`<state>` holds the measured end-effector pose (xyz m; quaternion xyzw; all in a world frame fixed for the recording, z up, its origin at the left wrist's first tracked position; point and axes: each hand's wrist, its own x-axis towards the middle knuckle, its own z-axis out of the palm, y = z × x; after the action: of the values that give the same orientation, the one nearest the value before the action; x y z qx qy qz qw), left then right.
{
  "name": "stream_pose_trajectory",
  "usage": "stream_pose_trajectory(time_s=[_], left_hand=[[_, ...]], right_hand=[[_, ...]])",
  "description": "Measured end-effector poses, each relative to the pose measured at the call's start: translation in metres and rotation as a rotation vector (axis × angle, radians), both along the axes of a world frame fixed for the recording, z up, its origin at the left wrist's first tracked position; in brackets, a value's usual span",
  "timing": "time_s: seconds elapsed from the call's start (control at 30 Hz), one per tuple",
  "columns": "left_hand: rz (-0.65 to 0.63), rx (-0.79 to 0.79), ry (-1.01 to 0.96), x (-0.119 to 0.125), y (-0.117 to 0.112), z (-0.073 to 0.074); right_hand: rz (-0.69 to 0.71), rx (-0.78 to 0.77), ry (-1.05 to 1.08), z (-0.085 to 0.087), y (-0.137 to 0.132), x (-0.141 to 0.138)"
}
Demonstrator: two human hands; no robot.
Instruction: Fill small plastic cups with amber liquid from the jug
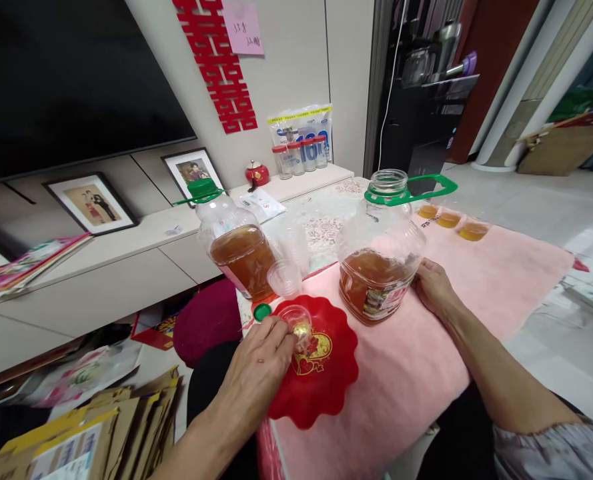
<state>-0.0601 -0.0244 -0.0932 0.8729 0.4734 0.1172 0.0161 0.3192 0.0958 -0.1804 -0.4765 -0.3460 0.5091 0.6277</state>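
Observation:
Over the scalloped red plate (343,360), my left hand (265,353) pinches a small transparent plastic cup (296,320) by its side. The cup is tilted, and the plate's gold print shows through it. My right hand (433,288) rests against the right side of a large uncapped plastic jug (381,230), its fingers curled partly out of sight behind it. Amber liquid fills the jug's lower part, and a green handle sticks out from its neck. Near my left hand lies a green cap (262,312). A stack of transparent cups (285,277) leans behind the plate.
A second amber-filled jug (243,257), green-capped, stands at the left. Three filled cups (449,219) sit far right on the pink cloth (506,267). Red-lidded jars (296,159) and picture frames (92,203) line the white cabinet. Flattened cardboard (126,427) lies lower left.

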Motion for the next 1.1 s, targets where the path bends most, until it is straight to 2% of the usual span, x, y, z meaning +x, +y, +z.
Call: stream_pose_trajectory(time_s=[0.1,0.23,0.33,0.47,0.6,0.7,0.83,0.9,1.1], left_hand=[[-0.033,0.099,0.011,0.000,-0.002,0.001],[-0.089,0.343,0.035,0.002,-0.005,0.008],[-0.082,0.386,0.031,0.011,-0.011,0.019],[-0.018,0.330,-0.123,0.039,-0.023,0.026],[0.105,0.169,-0.346,0.078,-0.034,0.015],[0.239,-0.043,-0.587,0.111,-0.032,0.006],[0.415,-0.352,-0.891,0.148,-0.019,-0.001],[0.443,-0.371,-0.946,0.162,-0.010,-0.004],[0.442,-0.193,-1.047,0.193,0.012,-0.015]], right_hand=[[0.011,0.012,-0.004,-0.002,0.000,0.000],[0.034,0.036,0.003,-0.004,-0.001,0.000],[0.038,0.049,0.011,-0.002,-0.002,0.000],[0.049,0.062,0.018,0.004,-0.003,0.000],[0.090,0.090,0.034,0.012,-0.006,-0.005],[0.147,0.106,0.058,0.020,-0.011,-0.010],[0.212,0.121,0.092,0.030,-0.017,-0.016],[0.238,0.124,0.107,0.032,-0.019,-0.018],[0.349,0.136,0.141,0.031,-0.022,-0.020]])
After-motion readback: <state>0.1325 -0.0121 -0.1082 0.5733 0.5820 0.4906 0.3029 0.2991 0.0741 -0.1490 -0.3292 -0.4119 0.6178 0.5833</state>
